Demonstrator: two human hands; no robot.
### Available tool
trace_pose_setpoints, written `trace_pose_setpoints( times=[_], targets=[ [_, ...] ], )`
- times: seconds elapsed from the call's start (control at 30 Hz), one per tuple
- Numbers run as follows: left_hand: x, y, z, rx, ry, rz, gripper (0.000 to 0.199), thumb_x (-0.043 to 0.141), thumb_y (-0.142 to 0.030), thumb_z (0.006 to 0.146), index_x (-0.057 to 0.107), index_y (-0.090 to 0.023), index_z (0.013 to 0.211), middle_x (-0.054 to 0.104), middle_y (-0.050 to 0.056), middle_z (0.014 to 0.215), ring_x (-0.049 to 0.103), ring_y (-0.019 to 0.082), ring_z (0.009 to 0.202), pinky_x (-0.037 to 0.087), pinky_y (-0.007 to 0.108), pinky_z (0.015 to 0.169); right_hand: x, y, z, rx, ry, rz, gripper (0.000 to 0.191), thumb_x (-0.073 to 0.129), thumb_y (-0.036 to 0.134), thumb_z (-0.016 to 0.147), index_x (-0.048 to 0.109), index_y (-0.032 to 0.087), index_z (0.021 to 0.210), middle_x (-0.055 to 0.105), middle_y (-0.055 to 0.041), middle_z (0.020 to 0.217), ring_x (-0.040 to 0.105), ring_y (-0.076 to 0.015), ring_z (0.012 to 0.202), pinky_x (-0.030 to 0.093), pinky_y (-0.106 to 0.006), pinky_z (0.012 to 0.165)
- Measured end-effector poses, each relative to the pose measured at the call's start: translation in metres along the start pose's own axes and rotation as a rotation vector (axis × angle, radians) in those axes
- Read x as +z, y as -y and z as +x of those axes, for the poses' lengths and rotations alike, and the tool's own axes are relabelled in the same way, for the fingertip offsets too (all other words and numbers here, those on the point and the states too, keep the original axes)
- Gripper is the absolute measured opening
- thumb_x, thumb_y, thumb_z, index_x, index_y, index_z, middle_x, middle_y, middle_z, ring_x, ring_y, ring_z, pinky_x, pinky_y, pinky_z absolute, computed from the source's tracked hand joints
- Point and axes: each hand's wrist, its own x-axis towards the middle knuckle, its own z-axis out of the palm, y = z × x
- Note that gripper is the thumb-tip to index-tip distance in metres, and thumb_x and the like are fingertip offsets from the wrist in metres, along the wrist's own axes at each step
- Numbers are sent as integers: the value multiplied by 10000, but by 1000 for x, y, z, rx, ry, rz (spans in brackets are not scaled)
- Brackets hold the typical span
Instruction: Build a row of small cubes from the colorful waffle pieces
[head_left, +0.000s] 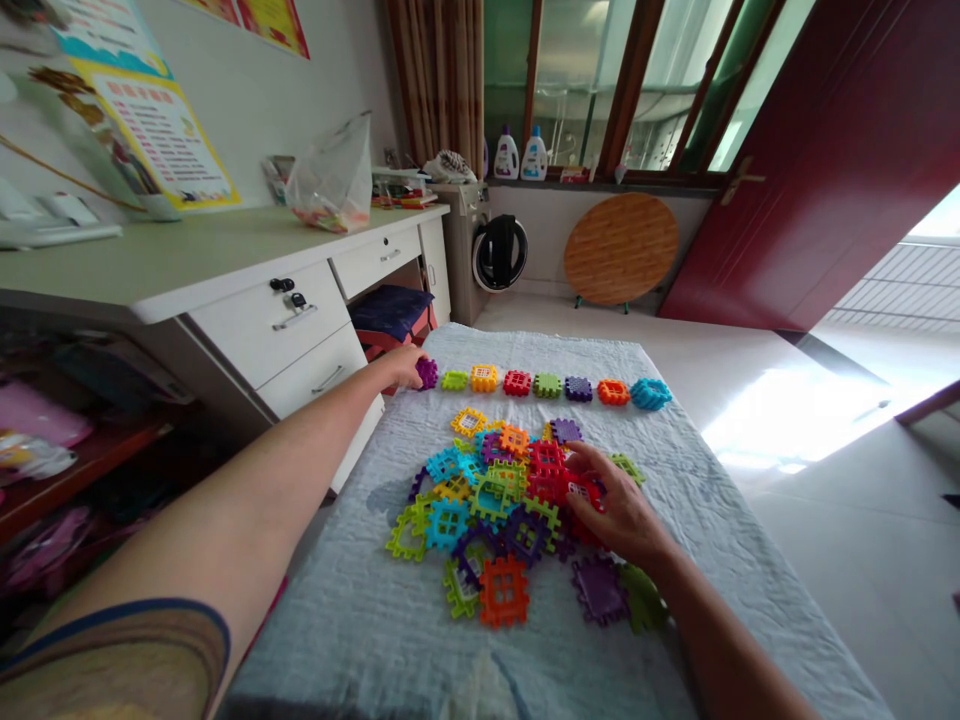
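Observation:
At the left end of a row of blocks, my left hand (407,367) is closed round a purple interlocking block (427,374). Running right from it are a lime block (454,380), a yellow block (484,378), a red block (517,383), a green block (547,385), a dark purple block (578,388), an orange block (613,391) and a blue block (651,393). My right hand (621,505) lies at the right side of a heap of loose notched tiles (495,490), its fingers curled round a red tile (583,490). The fingertips partly cover that tile.
A grey-blue cloth (360,640) covers the low table. Left of it stands a white desk (255,330) with a plastic bag (334,185). A stool (394,312) is tucked under the desk. Behind are a washing machine (480,245) and a round wooden board (621,248).

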Motion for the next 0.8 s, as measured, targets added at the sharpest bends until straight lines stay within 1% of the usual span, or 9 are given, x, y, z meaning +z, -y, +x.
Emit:
trace_pose_setpoints(
  times=[0.13,0.3,0.43,0.57,0.7,0.8],
  targets=[
    [2,1,10,-10,69,3,613,703,-178,469,628,-173,1077,647,53,1082,603,228,943,469,225,751,-1,2,0,-13,-10,-36,564,565,202,769,412,243,1310,638,-71,1105,608,-222,1004,484,-396,890],
    [8,6,14,-36,169,-33,555,693,-200,487,632,-176,1039,693,29,939,630,202,815,476,215,644,0,3,0,-31,3,-54,576,562,199,775,393,248,1324,626,-80,1134,603,-231,1027,490,-405,892],
    [11,9,16,-51,197,-84,578,691,-209,488,620,-195,1062,696,15,960,634,193,814,481,208,652,0,4,0,-32,15,-48,586,560,184,772,389,264,1327,617,-82,1151,600,-241,1039,494,-417,893],
    [10,6,16,-56,224,-124,560,693,-205,466,636,-176,1023,702,19,921,639,203,790,482,215,629,0,5,0,-34,12,-49,593,562,188,776,380,274,1334,618,-78,1148,600,-242,1038,495,-421,894],
    [10,3,16,-75,242,-129,573,686,-199,464,622,-175,1032,700,25,912,645,213,787,486,225,625,-2,3,0,-39,-26,-44,573,564,207,780,399,268,1325,629,-77,1112,609,-240,1002,502,-420,875],
    [12,4,15,-85,234,-126,683,690,-211,461,564,-179,1132,679,56,1011,641,243,876,498,243,683,-8,1,1,4,-112,-25,545,566,230,785,417,261,1308,635,-74,1089,616,-229,973,502,-416,866]
  ],
)
